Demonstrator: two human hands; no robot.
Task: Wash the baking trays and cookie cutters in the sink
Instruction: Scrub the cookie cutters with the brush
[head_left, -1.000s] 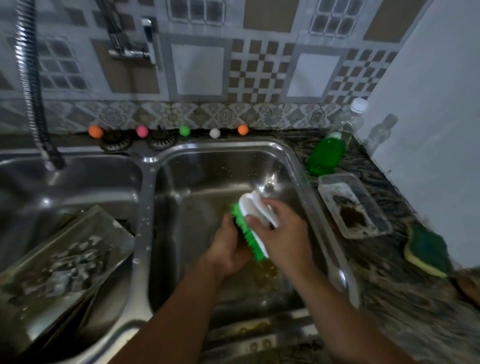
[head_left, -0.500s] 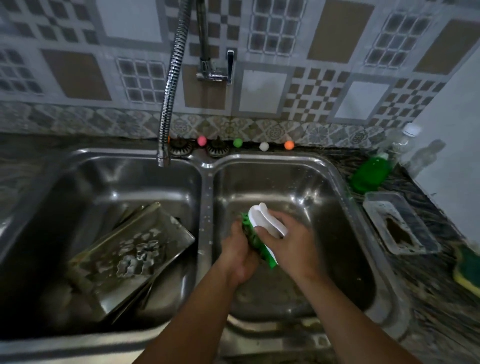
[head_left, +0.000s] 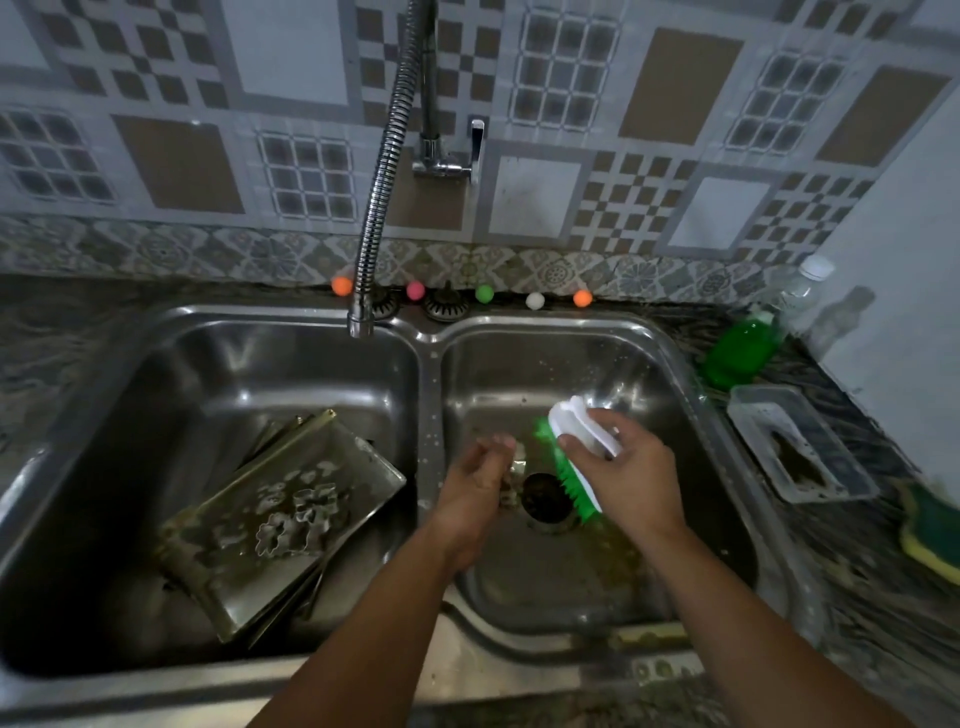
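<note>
Two basins make the sink (head_left: 431, 374). Left of both hands, the baking trays (head_left: 270, 519) lean with cookie cutters (head_left: 296, 514) on top. The right hand (head_left: 623, 467) grips the brush (head_left: 571, 457); the left hand (head_left: 478, 483) pinches one small cutter (head_left: 511, 480). Better to hold it firmly over the drain and brush every edge.

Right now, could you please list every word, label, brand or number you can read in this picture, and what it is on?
None can be read.
Green soap bottle: no label shows.
Clear bottle: no print can be made out.
Scrub brush, baking trays and wall tiles: patterns only, no text.
</note>
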